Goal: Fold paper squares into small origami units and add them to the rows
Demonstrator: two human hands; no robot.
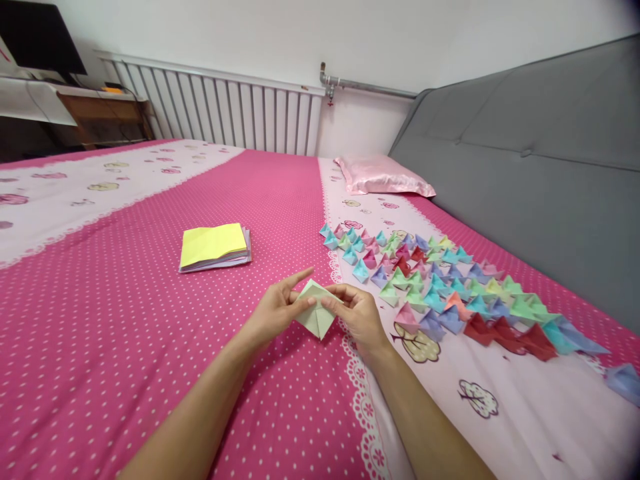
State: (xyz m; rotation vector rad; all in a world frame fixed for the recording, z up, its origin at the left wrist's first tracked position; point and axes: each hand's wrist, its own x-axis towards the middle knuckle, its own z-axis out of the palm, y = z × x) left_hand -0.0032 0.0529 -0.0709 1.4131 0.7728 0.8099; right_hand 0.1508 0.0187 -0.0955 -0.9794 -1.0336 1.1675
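Note:
A pale green folded paper (319, 321), diamond-shaped with crease lines, is held up between both hands over the bed. My left hand (277, 307) pinches its left corner, thumb on the front face and index finger stretched away from the paper. On the right corner, my right hand (357, 310) grips it with the thumb in front and the fingers curled behind. Several rows of small folded paper boats (435, 283) in blue, green, pink, red and yellow stand to the right. Left of my hands lies a stack of paper sheets (215, 245), yellow on top.
The pink dotted bedspread (140, 320) has white printed bands. A pink pillow (383, 175) lies near the grey headboard (530, 153). Along the wall are a white radiator (215, 107) and a pipe (370, 85). A monitor (40, 40) stands on a desk at far left.

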